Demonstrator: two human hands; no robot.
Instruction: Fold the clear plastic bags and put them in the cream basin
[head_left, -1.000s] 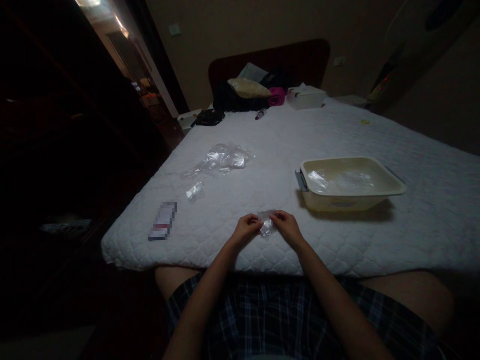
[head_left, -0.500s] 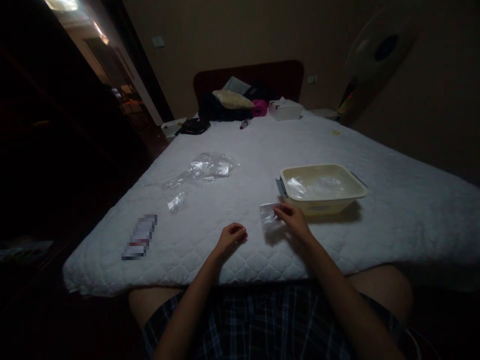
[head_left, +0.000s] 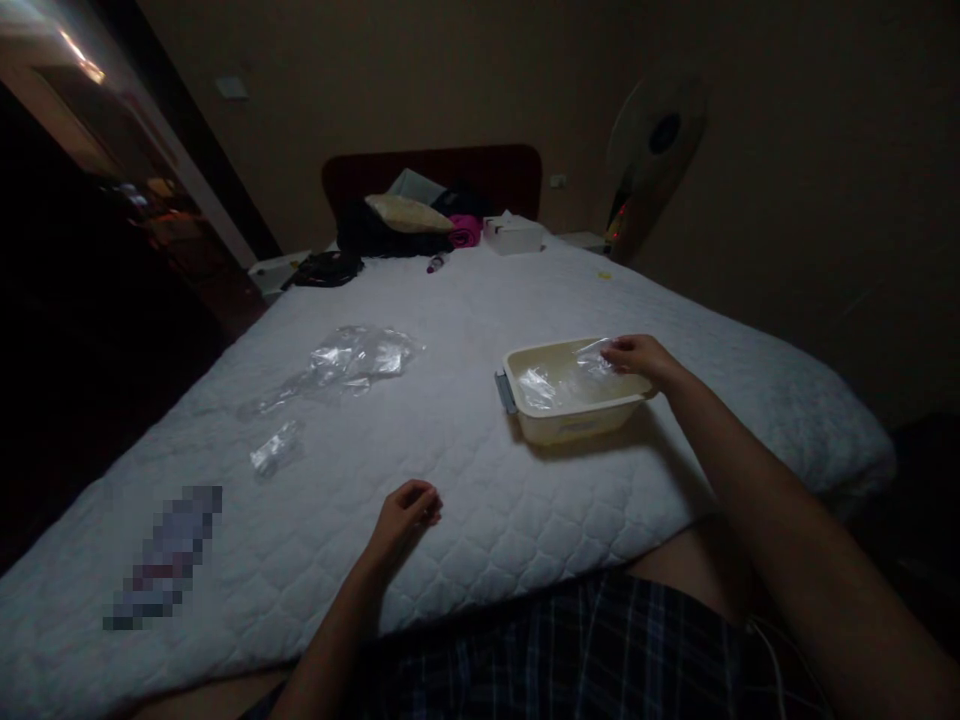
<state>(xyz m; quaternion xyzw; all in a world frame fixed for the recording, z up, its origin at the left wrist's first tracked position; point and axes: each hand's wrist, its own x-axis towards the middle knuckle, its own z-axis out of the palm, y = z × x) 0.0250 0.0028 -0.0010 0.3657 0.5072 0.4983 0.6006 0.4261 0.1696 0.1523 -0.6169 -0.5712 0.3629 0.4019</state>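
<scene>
- Clear plastic bag: small, thin and glossy, pinched in the fingertips of the right hand, hanging over the tub; whether it touches the contents below is unclear.
- Cream plastic tub: rectangular, lidless, upright, beneath the right hand, with a grey clip handle at the end toward the left hand.
- Clear bagged contents: crinkled and shiny, inside the tub, left of the right hand.
- Heap of clear bags: flattened, overlapping, beyond the left hand.
- Loose clear packet: creased, left of the left hand.
</scene>
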